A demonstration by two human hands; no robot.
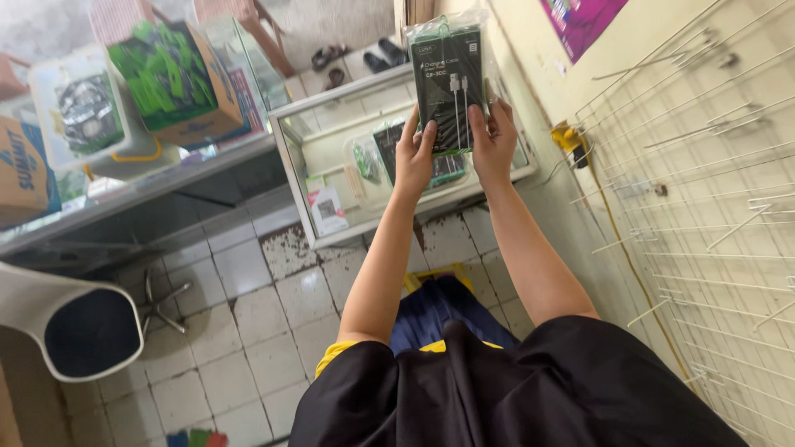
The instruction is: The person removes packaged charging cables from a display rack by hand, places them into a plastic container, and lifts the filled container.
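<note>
Head view: my left hand point(412, 159) and right hand point(493, 141) pinch the bottom edge of a flat black-and-green plastic-wrapped cable packet point(450, 79), raised before me. Gripped only low down, I judge the slick wrap could slide free. Beyond lie the worn white tiled floor point(248, 314), the glass display counter point(331, 132) and the white wire wall rack point(712, 207).

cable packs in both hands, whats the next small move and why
Probably a small swing to the right, toward the wire grid panel. The left hand and right hand hold the stack of dark green cable packs upright by its lower edge, level with the panel's bare hooks, which carry nothing. The hang slot at the packs' top isn't clearly visible, so alignment may need checking first.
</note>
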